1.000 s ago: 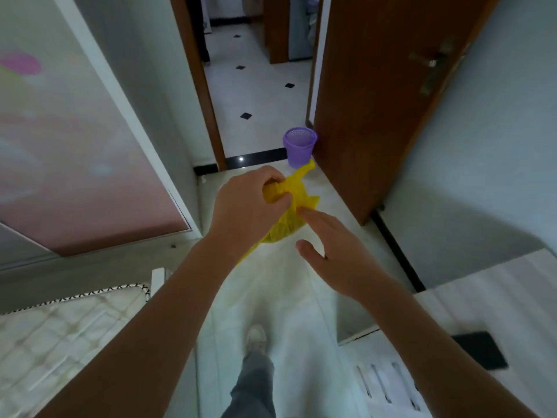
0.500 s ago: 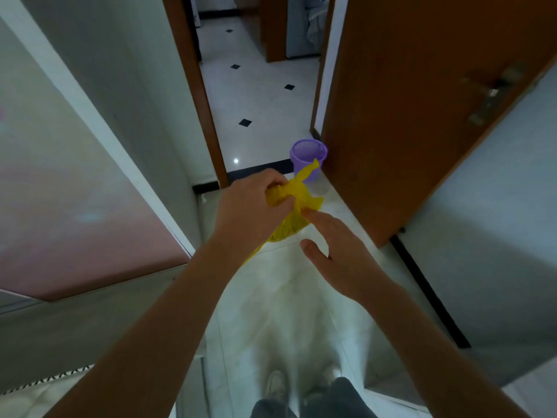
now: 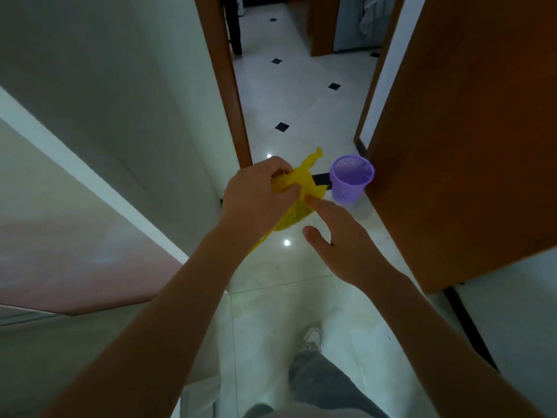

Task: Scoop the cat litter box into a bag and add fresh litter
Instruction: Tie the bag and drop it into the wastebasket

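Near the doorway, left hand (image 3: 256, 197) clutches yellow bag (image 3: 297, 203); right hand (image 3: 346, 245) spread loose.

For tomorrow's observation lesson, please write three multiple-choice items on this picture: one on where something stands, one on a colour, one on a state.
1. Where does the small basket stand?
A. On the floor beside the open wooden door
B. On a shelf
C. In the person's right hand

2. What colour is the bag?
A. Blue
B. Yellow
C. White

3. What is the right hand doing?
A. Clenched in a fist around the basket
B. Resting on the door handle
C. Open, fingertips reaching to the bag

Answers:
1. A, the purple basket sits on the tiles right at the door's edge.
2. B, the bunched plastic gripped by the left hand is plainly yellow.
3. C, the fingers are spread and extended towards the bag, thumb apart, closed on nothing.
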### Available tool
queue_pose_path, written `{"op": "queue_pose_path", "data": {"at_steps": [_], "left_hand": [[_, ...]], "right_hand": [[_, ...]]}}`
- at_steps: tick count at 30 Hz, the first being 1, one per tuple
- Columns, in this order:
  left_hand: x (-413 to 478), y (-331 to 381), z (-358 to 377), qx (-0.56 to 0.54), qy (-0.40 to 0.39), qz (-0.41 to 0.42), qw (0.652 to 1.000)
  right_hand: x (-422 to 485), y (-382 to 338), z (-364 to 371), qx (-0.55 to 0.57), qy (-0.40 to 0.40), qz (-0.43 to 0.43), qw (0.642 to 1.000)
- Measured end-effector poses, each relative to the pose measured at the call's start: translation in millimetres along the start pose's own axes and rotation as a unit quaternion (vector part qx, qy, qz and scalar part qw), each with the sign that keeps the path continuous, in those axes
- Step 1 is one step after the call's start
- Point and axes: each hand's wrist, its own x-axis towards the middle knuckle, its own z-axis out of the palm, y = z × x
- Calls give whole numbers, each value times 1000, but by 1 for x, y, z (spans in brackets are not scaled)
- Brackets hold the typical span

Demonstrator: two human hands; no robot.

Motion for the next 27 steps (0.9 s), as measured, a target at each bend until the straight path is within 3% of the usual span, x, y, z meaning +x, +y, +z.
{"op": "queue_pose_path", "data": {"at_steps": [12,20,27], "left_hand": [[207,-45,32,-13,-13,14,1000],[359,-47,91,-8,-112,111,987],[447,-20,149,-20,-201,155,967]], "right_hand": [[199,53,-10,-5,2,22,1000],[293,105,-24,-5,111,115,987],[340,158,-51,-3,144,195,970]]}}
